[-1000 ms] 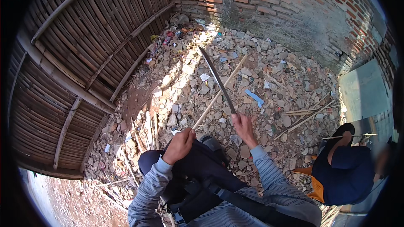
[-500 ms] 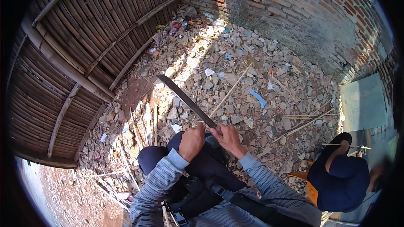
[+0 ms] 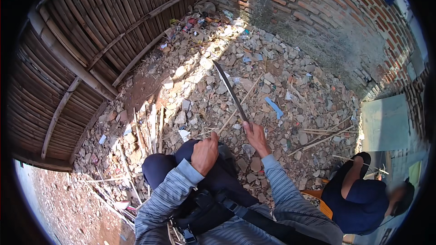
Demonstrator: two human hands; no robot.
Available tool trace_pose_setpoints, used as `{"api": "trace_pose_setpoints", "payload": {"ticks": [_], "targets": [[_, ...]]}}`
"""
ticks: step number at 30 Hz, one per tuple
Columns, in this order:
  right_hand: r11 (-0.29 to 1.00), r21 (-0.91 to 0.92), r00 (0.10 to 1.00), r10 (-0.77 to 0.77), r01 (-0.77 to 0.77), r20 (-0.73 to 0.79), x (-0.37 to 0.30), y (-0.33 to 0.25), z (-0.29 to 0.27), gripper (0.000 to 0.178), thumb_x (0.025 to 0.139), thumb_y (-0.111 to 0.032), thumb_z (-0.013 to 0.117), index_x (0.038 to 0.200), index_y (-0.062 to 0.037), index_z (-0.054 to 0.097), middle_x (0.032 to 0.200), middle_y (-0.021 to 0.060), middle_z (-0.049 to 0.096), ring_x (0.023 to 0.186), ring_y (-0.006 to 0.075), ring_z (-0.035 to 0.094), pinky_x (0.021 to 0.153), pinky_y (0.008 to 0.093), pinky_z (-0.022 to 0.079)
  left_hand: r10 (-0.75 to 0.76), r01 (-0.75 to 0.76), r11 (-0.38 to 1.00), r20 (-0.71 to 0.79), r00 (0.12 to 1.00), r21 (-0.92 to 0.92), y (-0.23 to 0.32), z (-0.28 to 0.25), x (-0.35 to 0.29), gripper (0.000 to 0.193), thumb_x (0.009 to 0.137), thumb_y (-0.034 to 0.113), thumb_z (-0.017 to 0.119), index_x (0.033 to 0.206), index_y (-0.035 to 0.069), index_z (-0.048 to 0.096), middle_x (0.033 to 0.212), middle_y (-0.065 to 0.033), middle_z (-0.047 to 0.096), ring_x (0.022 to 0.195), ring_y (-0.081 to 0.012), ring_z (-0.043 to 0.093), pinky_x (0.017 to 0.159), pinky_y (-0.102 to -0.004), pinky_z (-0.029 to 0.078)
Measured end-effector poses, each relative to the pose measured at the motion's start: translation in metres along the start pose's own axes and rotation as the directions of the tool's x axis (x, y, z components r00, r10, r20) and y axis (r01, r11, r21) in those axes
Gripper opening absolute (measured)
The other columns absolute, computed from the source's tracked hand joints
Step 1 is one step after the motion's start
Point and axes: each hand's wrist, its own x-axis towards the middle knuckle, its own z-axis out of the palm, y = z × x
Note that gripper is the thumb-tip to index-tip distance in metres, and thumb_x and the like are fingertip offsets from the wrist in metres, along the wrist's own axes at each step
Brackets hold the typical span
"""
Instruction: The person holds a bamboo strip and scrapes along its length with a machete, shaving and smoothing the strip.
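Note:
My right hand (image 3: 256,138) is closed around the handle of a machete (image 3: 230,91), whose long dark blade points up and slightly left over the rubble. My left hand (image 3: 205,153) is closed above my dark-clad knees, pinching one end of a thin bamboo stick (image 3: 240,105). From that hand the stick slants away to the upper right and passes behind the blade in this view. The two hands are a short gap apart.
Broken bricks and stones (image 3: 290,122) cover the ground, with loose bamboo strips (image 3: 324,135) at right. A bamboo-slat wall (image 3: 113,22) rises at left, a brick wall (image 3: 318,13) behind. Another person (image 3: 359,199) sits at right on an orange plastic chair (image 3: 323,206).
My right hand has moved right, away from my left hand, and the machete has swung clockwise to a steeper angle. My left hand stays on the stick.

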Motion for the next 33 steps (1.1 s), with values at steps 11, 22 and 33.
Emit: {"api": "trace_pose_setpoints", "payload": {"ticks": [11,22,33], "targets": [[0.995,-0.028,0.986,-0.092,0.097,0.140,-0.010,-0.052,-0.013,0.057,0.103,-0.052,0.060,0.086,0.0028,0.066,0.059,0.0160,0.050,0.054,0.0321,0.050,0.056,0.0453,0.042,0.053,-0.054,0.993,0.011,0.999,0.105,0.000,-0.006,-0.013,0.021,0.096,0.009,0.056,0.114,-0.002,0.053,0.078,-0.0188,0.069,0.065,-0.0357,0.071,0.055,-0.0475,0.055],[0.996,-0.001,0.990,-0.093,0.094,0.110,0.025,0.006,-0.004,0.058,0.103,-0.049,0.060,0.082,0.0044,0.061,0.059,0.0163,0.046,0.054,0.0298,0.046,0.057,0.0460,0.039,0.057,-0.058,0.996,0.014,0.998,0.070,-0.004,-0.001,-0.013,0.013,0.100,0.012,0.054,0.105,0.000,0.051,0.075,-0.0188,0.069,0.063,-0.0388,0.069,0.054,-0.0512,0.054],[0.992,0.040,0.993,0.114,-0.116,0.039,0.055,0.054,-0.034,0.063,0.106,-0.052,0.053,0.079,0.0032,0.063,0.060,0.0090,0.056,0.058,0.0222,0.057,0.060,0.0429,0.045,0.149,-0.153,0.981,0.036,0.988,0.120,0.000,0.004,-0.011,0.012,0.097,0.010,0.055,0.101,-0.001,0.051,0.073,-0.0174,0.067,0.060,-0.0339,0.070,0.050,-0.0446,0.055]]}}
